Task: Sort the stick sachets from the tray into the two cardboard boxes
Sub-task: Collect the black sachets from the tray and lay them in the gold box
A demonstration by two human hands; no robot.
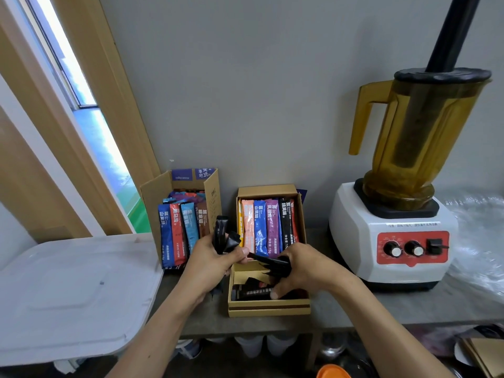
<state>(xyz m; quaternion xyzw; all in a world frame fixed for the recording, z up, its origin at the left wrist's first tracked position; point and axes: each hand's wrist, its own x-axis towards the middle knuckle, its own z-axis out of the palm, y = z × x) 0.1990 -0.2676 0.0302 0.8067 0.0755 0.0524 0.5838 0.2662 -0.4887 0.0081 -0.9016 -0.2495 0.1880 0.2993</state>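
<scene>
Gripping black sachets [227, 240] in our left hand [208, 267], we curl our right hand [302, 271] round a second black bunch [272, 264] above the tray [270, 310]; the left box [152, 203] and right box [268, 190] stand just behind it.

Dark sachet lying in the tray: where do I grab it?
The dark sachet lies flat along the tray, walls blocking the sides, right hand over its right end. Probably pinch its bare left end from above.
</scene>
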